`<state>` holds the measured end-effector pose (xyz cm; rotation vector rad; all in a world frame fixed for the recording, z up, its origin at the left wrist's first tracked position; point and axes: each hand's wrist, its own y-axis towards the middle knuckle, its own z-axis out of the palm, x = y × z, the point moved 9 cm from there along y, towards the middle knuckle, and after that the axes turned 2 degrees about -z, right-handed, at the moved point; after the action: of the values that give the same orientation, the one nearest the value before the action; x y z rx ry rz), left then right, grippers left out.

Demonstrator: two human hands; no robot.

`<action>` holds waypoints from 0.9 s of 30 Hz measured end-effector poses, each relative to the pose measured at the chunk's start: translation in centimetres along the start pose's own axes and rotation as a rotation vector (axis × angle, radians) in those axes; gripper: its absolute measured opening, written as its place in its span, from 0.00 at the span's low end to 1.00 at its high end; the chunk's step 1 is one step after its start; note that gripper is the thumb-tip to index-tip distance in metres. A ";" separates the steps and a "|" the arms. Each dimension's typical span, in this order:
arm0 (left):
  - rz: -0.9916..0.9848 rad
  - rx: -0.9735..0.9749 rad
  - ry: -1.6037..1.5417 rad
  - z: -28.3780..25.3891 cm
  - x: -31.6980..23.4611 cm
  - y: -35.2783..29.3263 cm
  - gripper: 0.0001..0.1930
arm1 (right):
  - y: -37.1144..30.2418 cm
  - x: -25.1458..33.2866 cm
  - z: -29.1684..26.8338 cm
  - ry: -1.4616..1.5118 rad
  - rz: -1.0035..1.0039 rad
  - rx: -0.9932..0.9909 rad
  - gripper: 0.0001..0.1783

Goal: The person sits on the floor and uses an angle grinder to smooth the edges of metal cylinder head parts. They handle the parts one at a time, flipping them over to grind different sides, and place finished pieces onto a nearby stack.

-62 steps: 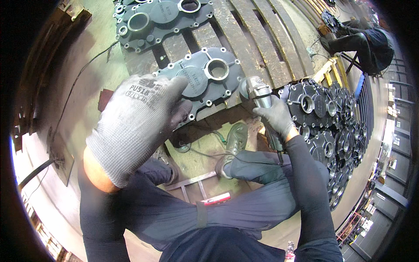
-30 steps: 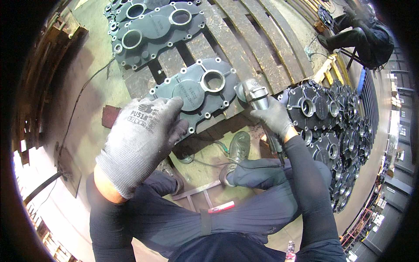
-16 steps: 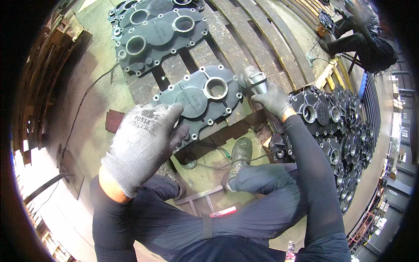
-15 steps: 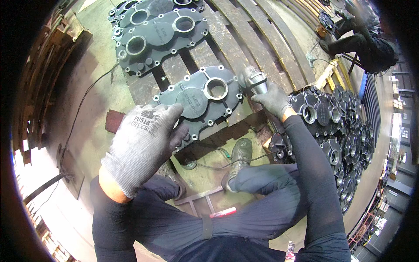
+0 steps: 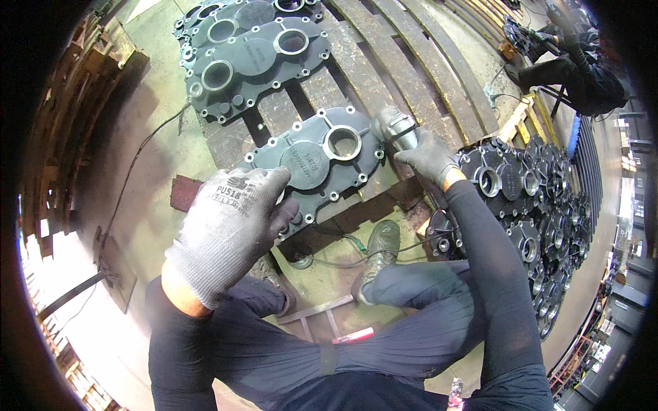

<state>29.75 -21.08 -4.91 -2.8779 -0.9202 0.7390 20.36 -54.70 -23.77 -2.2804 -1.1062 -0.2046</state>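
A dark grey metal cover casting (image 5: pixel 302 166) with one round bore and bolt holes along its rim lies on the pallet in front of me. My left hand (image 5: pixel 236 219), in a grey knitted glove, covers the casting's near left end, its fingers and thumb curled at the edge; the fingertips are partly hidden. In my right hand (image 5: pixel 433 159), also gloved, is an angle grinder (image 5: pixel 396 127). Its head is beside the casting's right end, by the rim bolt holes. Whether the disc touches the metal cannot be made out.
More castings (image 5: pixel 257 58) lie on the wooden pallet (image 5: pixel 439 75) at the far left. Several darker castings (image 5: pixel 510 171) are piled to my right. A cable (image 5: pixel 343 265) crosses the floor near my shoe (image 5: pixel 384 240). Another person (image 5: pixel 572 65) sits working at the far right.
The whole view has shifted slightly to the right. The grinder's head stands a little differently against the casting's right end; both hands keep their places.
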 end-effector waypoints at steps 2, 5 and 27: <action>0.006 -0.015 0.006 -0.1 -0.2 0.1 0.14 | 0.0 0.2 -0.2 -0.017 -0.017 -0.010 0.42; 0.007 -0.027 0.023 -0.2 -0.7 0.4 0.14 | -0.3 0.1 -0.8 -0.010 -0.014 -0.013 0.42; 0.080 -0.204 0.028 -0.6 1.4 -3.0 0.09 | -8.5 0.3 -1.1 0.809 -0.315 -0.007 0.43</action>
<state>29.35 -17.73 -4.51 -3.1093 -0.9333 0.6433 14.24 -51.11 -19.00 -1.7200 -0.9850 -1.1348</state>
